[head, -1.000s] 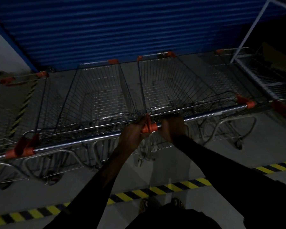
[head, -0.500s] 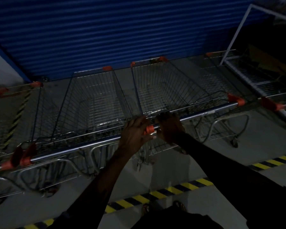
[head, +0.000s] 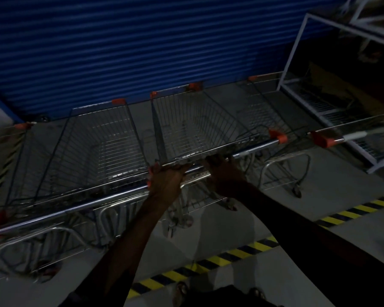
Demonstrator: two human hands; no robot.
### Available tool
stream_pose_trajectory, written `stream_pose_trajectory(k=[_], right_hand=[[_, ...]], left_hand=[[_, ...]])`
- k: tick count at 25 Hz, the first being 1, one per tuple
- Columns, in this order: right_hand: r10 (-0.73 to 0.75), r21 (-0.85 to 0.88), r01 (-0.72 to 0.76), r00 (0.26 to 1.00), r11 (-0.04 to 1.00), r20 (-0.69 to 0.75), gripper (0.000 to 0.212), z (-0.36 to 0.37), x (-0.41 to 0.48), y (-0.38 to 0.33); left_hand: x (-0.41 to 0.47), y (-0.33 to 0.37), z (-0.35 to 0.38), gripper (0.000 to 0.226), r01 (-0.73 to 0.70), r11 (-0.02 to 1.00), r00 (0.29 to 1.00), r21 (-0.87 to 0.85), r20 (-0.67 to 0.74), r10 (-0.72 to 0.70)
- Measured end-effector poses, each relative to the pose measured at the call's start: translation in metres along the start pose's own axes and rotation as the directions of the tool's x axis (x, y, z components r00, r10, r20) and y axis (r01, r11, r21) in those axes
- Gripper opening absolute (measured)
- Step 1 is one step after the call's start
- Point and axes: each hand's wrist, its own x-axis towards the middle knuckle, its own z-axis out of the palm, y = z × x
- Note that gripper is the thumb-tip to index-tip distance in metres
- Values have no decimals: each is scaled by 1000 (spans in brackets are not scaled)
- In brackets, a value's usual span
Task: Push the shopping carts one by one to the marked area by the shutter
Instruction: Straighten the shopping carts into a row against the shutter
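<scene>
The light is dim. The person stands just behind a yellow-and-black striped line (head: 211, 262) on the grey floor (head: 275, 196), both arms stretched forward to a row of wire shopping carts parked nose-in toward the blue shutter (head: 142, 52) at twelve o'clock.

The left hand (head: 166, 180) has its fingers curled over the handle bar of the middle cart (head: 197, 129), right at that bar's left end, where it meets the orange end cap of the neighbouring cart (head: 93, 151) at ten o'clock. The right hand (head: 225, 173) is wrapped round the same bar, just beside the left hand, with a short stretch of bare metal showing between them. The rest of that bar runs toward two o'clock to an orange cap (head: 279, 138).

Another cart's handle (head: 333, 138) pokes in at three o'clock, and a further cart (head: 2, 151) shows at the nine o'clock edge. A white metal rack (head: 297, 52) stands beside the shutter at one o'clock. The carts' front rims sit close to the shutter's foot; whether they touch it cannot be told.
</scene>
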Motion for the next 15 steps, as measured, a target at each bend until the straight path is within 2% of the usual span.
stream_pose_trajectory(k=[3, 4, 5, 6, 7, 8, 10, 13, 15], right_hand=[[-86, 34, 85, 995, 996, 50, 58, -15, 4, 22], [-53, 8, 52, 995, 999, 79, 55, -21, 4, 38], [-19, -15, 20, 997, 1000, 79, 55, -23, 4, 55], [-5, -24, 7, 998, 1000, 55, 54, -23, 2, 73], [-4, -15, 5, 1000, 1000, 25, 54, -19, -3, 93], [-22, -9, 22, 1000, 1000, 17, 54, -14, -7, 109], [-48, -13, 48, 999, 999, 15, 52, -7, -9, 122], [-39, 15, 39, 999, 999, -37, 36, 1, -5, 114], [-37, 42, 39, 998, 998, -43, 32, 6, -6, 114]], left_hand=[[2, -14, 15, 59, -6, 994, 998, -109, 62, 13], [2, -10, 15, 54, 44, 993, 995, -112, 98, -34], [3, -7, 16, 48, 174, 976, 980, -129, 115, -159], [7, 0, 18, 48, 262, 964, 960, -47, 119, -255], [10, 6, 13, 54, 295, 955, 953, -15, 78, -293], [8, 11, 14, 55, 236, 970, 972, -49, 19, -236], [-2, 18, 8, 54, 88, 995, 995, 53, -49, -86], [-5, 16, 8, 49, 80, 994, 996, 80, -51, -76], [-3, 19, 9, 46, 56, 990, 995, 128, -94, -44]])
